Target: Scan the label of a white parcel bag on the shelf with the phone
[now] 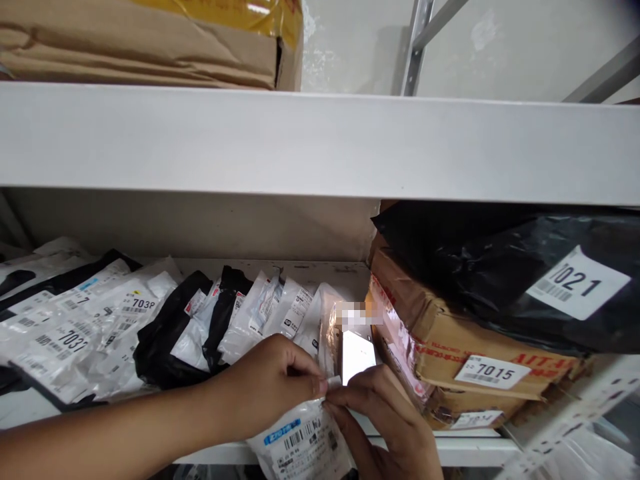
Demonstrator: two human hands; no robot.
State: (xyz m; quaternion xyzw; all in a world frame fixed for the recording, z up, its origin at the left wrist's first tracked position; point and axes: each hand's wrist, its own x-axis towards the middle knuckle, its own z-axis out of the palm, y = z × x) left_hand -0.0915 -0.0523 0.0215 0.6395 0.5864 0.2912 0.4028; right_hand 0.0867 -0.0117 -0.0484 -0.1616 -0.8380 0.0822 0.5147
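My left hand (267, 381) and my right hand (383, 417) meet at the front edge of the lower shelf (310, 267). Both pinch the top corner of a white plastic parcel (303, 443) with a blue label and barcodes, which hangs over the shelf edge. Just behind my fingers a clear-wrapped packet (350, 347) stands upright against a brown cardboard box (440, 340). A row of white and black mailer bags (240, 313) leans to the left of it.
White bags numbered 7031 (70, 340) and 7038 lie at the left. A black bag labelled 7021 (530, 267) rests on the box labelled 7015. The white upper shelf board (320, 143) spans overhead, carrying a cardboard box (150, 40).
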